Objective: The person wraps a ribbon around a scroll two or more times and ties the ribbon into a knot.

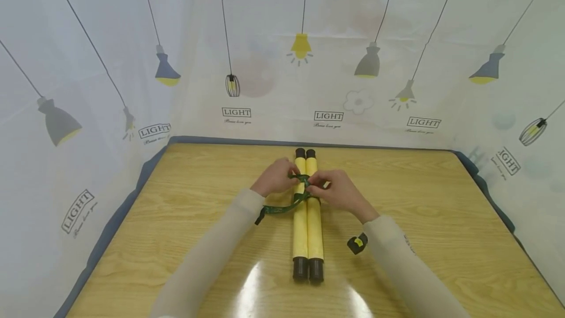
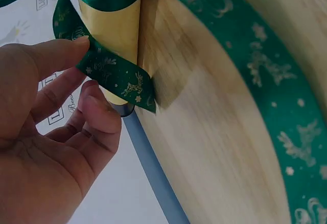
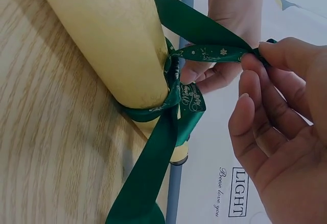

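Two yellow tubes with dark end caps, a left one [image 1: 300, 234] and a right one [image 1: 315, 234], lie side by side lengthwise on the table. A green ribbon [image 3: 143, 168] printed with pale reindeer and stars wraps round them, gathered in a knot or loop on top. My left hand [image 1: 275, 176] pinches a stretch of ribbon [image 2: 117, 75] between thumb and index finger, at the tubes' left side. From the right, my right hand [image 1: 335, 188] pinches another part, drawn taut from the knot [image 3: 173, 63]. One loose ribbon tail [image 1: 275, 209] trails left over the wood.
A small dark object with a yellow patch [image 1: 357, 243] lies by my right sleeve. The wood-grain table [image 1: 198, 175] has a blue-grey border [image 1: 141, 175]. White sheets with printed lamps [image 1: 282, 82] stand round its back and sides.
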`<state>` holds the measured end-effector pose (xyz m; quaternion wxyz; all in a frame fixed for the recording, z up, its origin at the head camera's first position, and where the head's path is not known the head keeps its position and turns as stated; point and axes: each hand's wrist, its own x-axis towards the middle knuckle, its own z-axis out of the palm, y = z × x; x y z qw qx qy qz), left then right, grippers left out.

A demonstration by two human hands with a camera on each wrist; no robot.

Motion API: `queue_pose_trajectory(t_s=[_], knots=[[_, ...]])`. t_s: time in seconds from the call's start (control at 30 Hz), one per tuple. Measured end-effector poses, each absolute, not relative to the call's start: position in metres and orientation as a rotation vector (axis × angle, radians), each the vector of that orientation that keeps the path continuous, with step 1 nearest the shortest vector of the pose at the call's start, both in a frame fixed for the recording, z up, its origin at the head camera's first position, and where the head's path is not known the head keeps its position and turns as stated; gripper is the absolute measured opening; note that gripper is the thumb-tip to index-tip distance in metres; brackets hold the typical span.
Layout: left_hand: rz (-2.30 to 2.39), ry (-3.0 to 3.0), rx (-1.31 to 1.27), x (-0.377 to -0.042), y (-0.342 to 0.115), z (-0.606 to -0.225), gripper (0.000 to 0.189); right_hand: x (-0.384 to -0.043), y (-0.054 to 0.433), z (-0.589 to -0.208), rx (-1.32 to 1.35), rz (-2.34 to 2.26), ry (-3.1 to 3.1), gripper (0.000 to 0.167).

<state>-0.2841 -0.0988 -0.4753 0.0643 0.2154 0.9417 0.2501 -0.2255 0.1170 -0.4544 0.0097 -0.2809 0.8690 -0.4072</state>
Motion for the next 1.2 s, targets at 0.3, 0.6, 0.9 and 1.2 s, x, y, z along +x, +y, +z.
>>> queue_pose_trajectory(t_s=[0.3, 0.6, 0.9, 1.2], knots=[[0.889, 2.783, 0.695, -0.282, -0.114, -0.473, 0.016, -0.229, 0.122, -0.455, -0.813, -1.253, 2.75, 0.009], [0.957, 2.667, 0.693, -0.269, -0.128, -0.456, 0.019, -0.229, 0.122, -0.457, -0.75, -1.279, 2.732, 0.012], [0.936, 2.617, 0.748, -0.241, -0.132, -0.44, 0.018, -0.23, 0.123, -0.456, -0.742, -1.264, 2.782, 0.014], [1.035, 2.446, 0.724, -0.207, -0.114, -0.438, 0.024, -0.232, 0.12, -0.454, -0.737, -1.266, 2.789, 0.014]])
